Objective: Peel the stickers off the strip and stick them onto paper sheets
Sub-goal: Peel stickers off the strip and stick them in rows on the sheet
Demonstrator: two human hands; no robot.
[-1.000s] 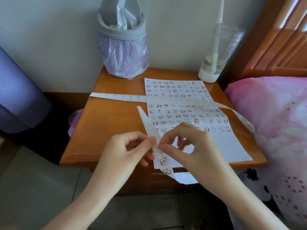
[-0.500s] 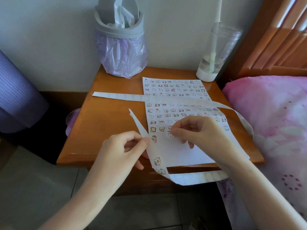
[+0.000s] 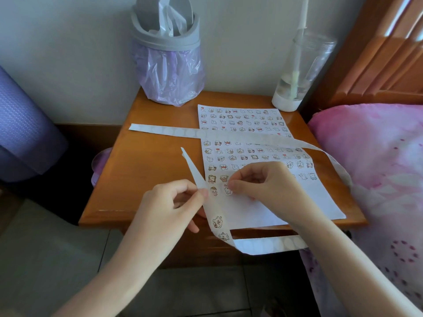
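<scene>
You're mid-placement: your right hand (image 3: 263, 186) pinches a sticker (image 3: 228, 189) onto the sheet's (image 3: 286, 207) near-left area, under the filled rows. Your left hand (image 3: 169, 207) pinches the strip (image 3: 217, 221) at the sheet's left edge. Next, likely: press it flat.

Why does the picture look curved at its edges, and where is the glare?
Head view: the wide-angle lens bows lines near the edges; bright light top right washes the headboard; a sheen lies on the table beside the cup; far sticker rows look soft.
</scene>
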